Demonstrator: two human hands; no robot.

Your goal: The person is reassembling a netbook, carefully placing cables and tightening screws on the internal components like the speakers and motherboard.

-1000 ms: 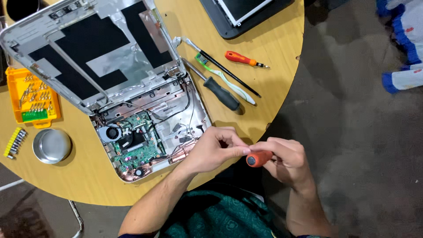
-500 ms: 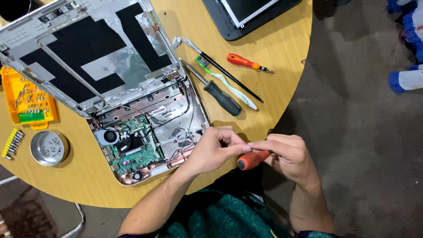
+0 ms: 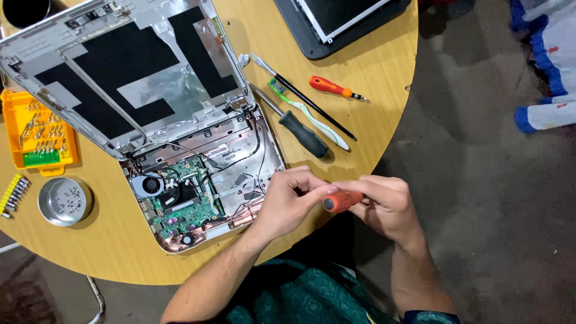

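The person's two hands meet at the near edge of the round wooden table (image 3: 384,96), just right of the opened laptop (image 3: 198,180). The right hand (image 3: 384,207) is wrapped around an orange-handled screwdriver (image 3: 343,201), fingers closed on the handle, its dark butt end showing toward the left. The left hand (image 3: 288,201) is pinched together at the tool's front end, fingertips touching it; the tip itself is hidden under them.

The laptop lies with its base stripped bare: green board (image 3: 186,204), round fan (image 3: 147,184) and copper pipe along the near edge. Its lid (image 3: 120,72) leans back, silver with black patches.

Beyond the hands lie a black-handled screwdriver (image 3: 303,133), a toothbrush (image 3: 309,114), a thin black tool (image 3: 312,105) and a second orange screwdriver (image 3: 333,87). A dark screen panel (image 3: 342,24) sits at the far edge. At the left stand an orange bit case (image 3: 39,135), a metal dish (image 3: 65,201) with small screws, and a row of yellow bits (image 3: 12,195).
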